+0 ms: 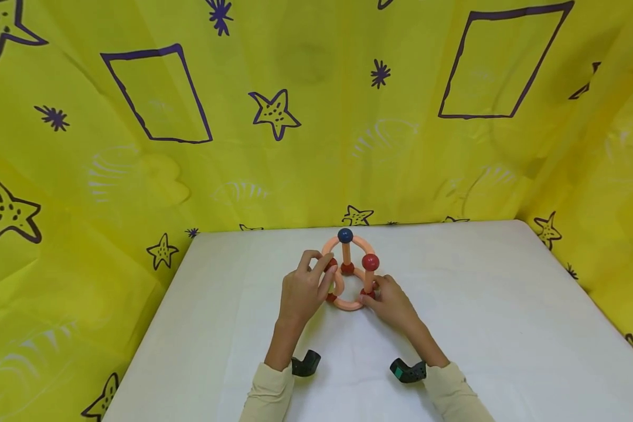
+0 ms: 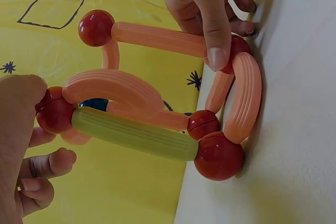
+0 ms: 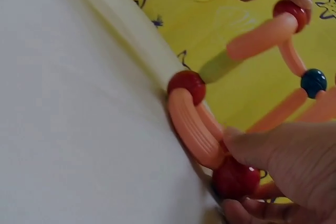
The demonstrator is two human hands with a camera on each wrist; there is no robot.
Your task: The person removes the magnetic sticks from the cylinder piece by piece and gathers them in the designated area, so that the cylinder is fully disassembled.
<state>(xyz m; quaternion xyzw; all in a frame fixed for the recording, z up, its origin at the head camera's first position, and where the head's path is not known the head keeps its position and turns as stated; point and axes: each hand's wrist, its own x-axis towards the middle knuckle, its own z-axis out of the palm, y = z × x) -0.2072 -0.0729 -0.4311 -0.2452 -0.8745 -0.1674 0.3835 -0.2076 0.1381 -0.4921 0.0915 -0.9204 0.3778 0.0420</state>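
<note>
A frame of ribbed orange rods and balls, like a magnetic building set, stands on the table. My left hand pinches the upper left red ball. From that ball a green rod runs down to a lower red ball, and a curved orange rod juts out beside it. Low on the right, my right hand grips another red ball, thumb across its top. A blue ball tops the far upright, and a red ball tops the right one.
Yellow cloth with purple stars and frame shapes hangs behind the table and along both sides. Black wrist devices, one at the left wrist and one at the right wrist, sit over the white tabletop.
</note>
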